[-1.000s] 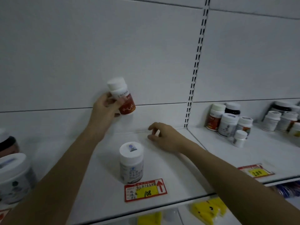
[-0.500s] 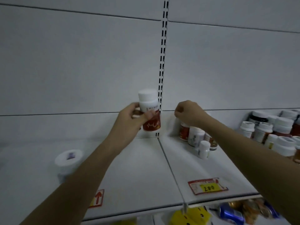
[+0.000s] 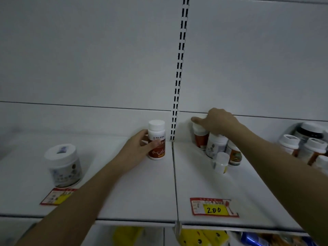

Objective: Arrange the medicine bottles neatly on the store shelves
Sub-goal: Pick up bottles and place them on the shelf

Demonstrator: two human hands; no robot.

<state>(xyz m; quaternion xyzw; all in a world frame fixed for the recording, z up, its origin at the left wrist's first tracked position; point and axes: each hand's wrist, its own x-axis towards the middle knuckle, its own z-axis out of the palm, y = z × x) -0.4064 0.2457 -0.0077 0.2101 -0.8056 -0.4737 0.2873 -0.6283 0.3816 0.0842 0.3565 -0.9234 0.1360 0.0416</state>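
A red-labelled medicine bottle (image 3: 156, 140) with a white cap stands upright on the white shelf (image 3: 142, 189), far back and just left of the seam between two shelf boards. The left hand (image 3: 137, 151) is wrapped around its left side, thumb across the red label, gripping it. On the label a white heartbeat-style line shows; the small line of characters above it is too small to read.

Right of the seam, the right hand (image 3: 215, 122) is closed over the white cap of a second red-labelled bottle (image 3: 200, 137) standing at the back of the shelf. Just in front of it, touching or nearly so, stand a white bottle with a grey label (image 3: 215, 146), a bottle with a green and red label (image 3: 234, 155) and a small white bottle (image 3: 221, 162) nearest the viewer. Farther right, partly behind the right forearm, is a loose cluster of white-capped bottles (image 3: 305, 144), blurred.

On the left board a wide white jar (image 3: 63, 166) stands alone, well apart from the held bottle.

The shelf backs onto a plain white panelled wall, with a slotted upright strip (image 3: 179, 68) running up from the seam. Two red price tags lie flat near the front edge: the right price tag (image 3: 213, 207) has "200" handwritten on yellow; the left price tag (image 3: 57, 196) is unreadable. Below the shelf edge, yellow packages (image 3: 202, 237) show.
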